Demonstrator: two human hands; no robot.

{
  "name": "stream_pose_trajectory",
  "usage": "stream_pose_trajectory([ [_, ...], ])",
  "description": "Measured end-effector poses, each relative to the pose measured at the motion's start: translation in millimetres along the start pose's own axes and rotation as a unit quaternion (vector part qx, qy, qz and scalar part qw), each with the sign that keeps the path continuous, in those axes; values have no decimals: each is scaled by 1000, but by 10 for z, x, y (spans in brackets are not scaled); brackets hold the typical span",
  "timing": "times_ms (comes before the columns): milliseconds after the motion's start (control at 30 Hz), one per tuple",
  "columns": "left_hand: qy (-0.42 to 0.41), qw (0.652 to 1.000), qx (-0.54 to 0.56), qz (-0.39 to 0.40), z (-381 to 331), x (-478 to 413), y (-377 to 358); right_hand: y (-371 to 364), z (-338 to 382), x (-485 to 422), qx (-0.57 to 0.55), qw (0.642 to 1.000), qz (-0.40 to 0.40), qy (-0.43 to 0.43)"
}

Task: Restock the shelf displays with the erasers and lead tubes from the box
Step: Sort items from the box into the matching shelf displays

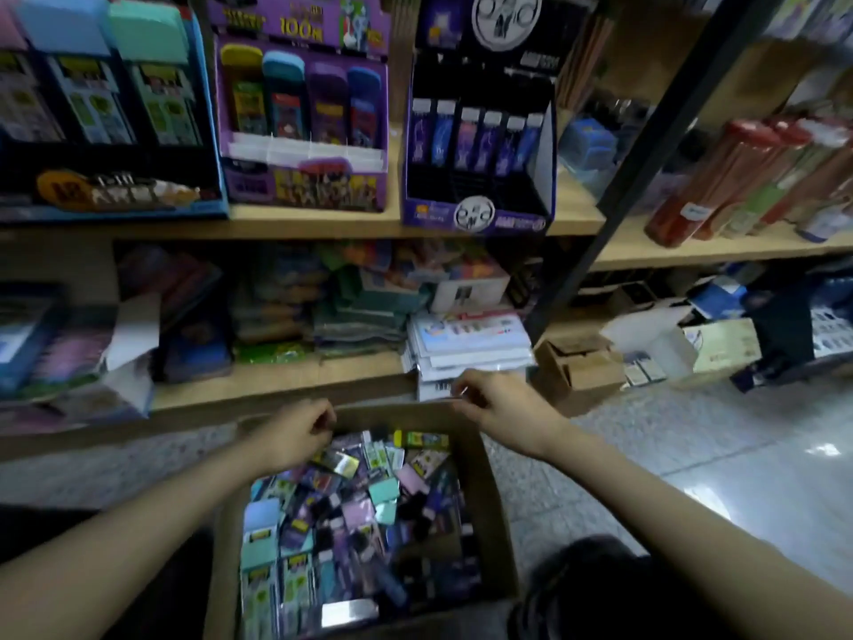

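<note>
- The cardboard box [494, 501] sits open on the tiled floor [646, 436], right in front of the shelving and between the person's forearms.
- It is heaped with small stationery packets [351, 515] in purple, pink, teal and black, lying at all angles; blur makes it hard to tell erasers from lead tubes.
- The left hand [295, 436] hangs over the far left corner of the box, just above the packets. Its fingers [325, 420] are curled inward, and I cannot tell whether they hold anything.
- The right hand [503, 404] is above the far right rim of the box. Its fingers [466, 392] are bunched together at the tips, near a white barcoded packet [436, 389] that sticks out from the lower shelf [277, 381]; whether they pinch something is unclear.
- The lower shelf carries flat stacks of colourful packs.
- On the upper shelf [314, 221] three displays stand side by side: a blue display [111, 131] at the left, a purple display [300, 187] in the middle and a black display [480, 145] at the right, each with upright rows of packs.
- Further right, red tubes [720, 177] lie on a neighbouring shelf, and a small brown carton [577, 367] stands open on the floor.
</note>
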State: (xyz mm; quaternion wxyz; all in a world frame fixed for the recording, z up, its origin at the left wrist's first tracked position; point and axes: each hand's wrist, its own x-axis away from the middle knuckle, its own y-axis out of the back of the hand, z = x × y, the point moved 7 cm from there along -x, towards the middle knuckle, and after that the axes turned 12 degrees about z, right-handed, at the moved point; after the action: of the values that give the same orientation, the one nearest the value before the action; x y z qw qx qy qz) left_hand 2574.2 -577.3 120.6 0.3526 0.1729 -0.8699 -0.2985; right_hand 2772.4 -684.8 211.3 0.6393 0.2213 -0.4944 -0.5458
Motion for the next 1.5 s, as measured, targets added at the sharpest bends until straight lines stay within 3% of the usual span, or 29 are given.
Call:
stream_pose_trajectory([
  [133, 87, 987, 130, -34, 564, -47, -710, -950, -420, -102, -39, 992, 98, -70],
  [367, 287, 941, 142, -111, 1229, 329, -1486, -2271, -865, -67, -213, 940, 186, -194],
  [467, 285, 951, 105, -56, 1235, 375, -1713, -2750, -705, -76, -251, 923, 225, -185],
  [600, 252, 965, 73, 6, 1142, 305, -1937, -3000, -502, -243, -297, 905, 199, -230],
  [733, 184, 972, 128, -68, 1110, 327, -1887, -3149, -303, -359, -283, 913, 170, -241],
  [867, 287, 928, 171, -165, 1303, 465, -1787, -3231, -340, -385, -315, 899, 154, -263],
  [1167, 369, 920, 99, -89, 1353, 365, -1835, -3238, -498, -350, -417, 855, 167, -258],
  [1267, 345, 925, 139, -77, 1383, 294, -1826, -3158, -487, -312, -418, 860, 168, -240],
  [1367, 249, 928, 250, -116, 1246, 231, -1771, -2924, -463, -297, -448, 864, 121, -195],
  [1500, 153, 882, 431, -115, 906, 35, -1603, -2517, -273, -299, -524, 833, 104, -142],
])
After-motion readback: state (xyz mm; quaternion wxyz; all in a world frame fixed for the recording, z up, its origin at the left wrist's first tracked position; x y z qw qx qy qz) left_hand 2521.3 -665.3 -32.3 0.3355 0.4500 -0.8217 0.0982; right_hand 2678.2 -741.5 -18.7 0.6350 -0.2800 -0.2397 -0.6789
